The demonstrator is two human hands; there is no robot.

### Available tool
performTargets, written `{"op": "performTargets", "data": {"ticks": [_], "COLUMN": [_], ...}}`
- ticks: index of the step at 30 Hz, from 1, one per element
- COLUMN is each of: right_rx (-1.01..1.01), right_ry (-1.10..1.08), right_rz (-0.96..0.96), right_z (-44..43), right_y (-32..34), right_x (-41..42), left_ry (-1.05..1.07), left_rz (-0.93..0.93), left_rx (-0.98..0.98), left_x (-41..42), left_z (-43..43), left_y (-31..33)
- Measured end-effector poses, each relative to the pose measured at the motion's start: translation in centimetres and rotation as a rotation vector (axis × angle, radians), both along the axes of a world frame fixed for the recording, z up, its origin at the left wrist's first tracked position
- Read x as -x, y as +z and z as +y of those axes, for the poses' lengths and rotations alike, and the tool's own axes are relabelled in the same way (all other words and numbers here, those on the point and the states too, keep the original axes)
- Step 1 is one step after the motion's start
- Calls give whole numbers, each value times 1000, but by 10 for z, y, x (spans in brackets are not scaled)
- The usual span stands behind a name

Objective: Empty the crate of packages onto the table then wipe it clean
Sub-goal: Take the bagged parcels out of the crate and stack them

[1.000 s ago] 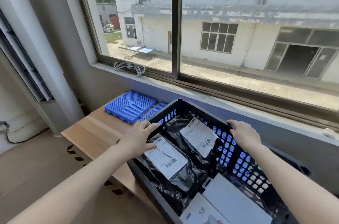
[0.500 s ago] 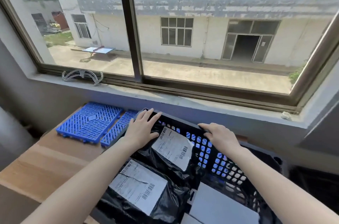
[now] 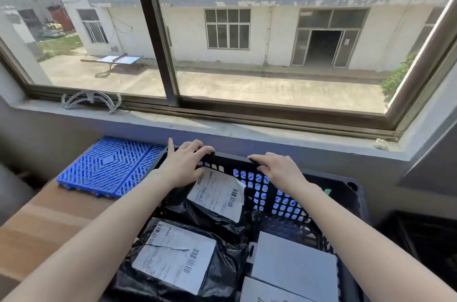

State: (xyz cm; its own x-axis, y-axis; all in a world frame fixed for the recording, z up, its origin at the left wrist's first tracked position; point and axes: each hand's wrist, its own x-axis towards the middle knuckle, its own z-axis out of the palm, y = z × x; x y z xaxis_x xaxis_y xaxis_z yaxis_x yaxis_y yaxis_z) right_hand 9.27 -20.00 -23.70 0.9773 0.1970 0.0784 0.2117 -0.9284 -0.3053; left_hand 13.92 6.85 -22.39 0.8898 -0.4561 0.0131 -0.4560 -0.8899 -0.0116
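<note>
Black perforated plastic crate (image 3: 232, 157): moulded, semi-matt, with a dull sheen along the rim. Black plastic mailer bags (image 3: 205, 214) inside it: thin film, glossy, heavily crinkled. White paper shipping labels (image 3: 217, 193) stuck on them: matt; the nearer one is creased, with a crack-like line across it. Pale grey flat boxes (image 3: 294, 264): smooth and matt, card by the look. Blue lattice plastic tiles (image 3: 106, 165): hard, faintly glossy. Light wooden table top (image 3: 49, 222): smooth, matt, grain running in bands. Grey window sill (image 3: 222, 128): rough, masonry-like, gritty near the frame. Dark window frame (image 3: 158, 29): apparently metal, smooth, low sheen.
</note>
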Motion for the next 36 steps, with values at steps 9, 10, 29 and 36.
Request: {"op": "performTargets", "data": {"ticks": [9,10,29,36], "right_rx": [-66,-60,0,-404], "right_ry": [45,40,-364,-651], "right_rz": [170,182,-322,367], "right_z": [-11,-14,44,75], "right_y": [6,7,-15,-42], "right_x": [0,0,79,97], "left_ry": [-133,-160,-244,-58], "left_rz": [-21,-34,-89,94], "left_rx": [37,37,186,89], "left_x": [7,9,48,72], "left_z": [12,13,28,31], "left_y": [-8,-10,-33,-55]}}
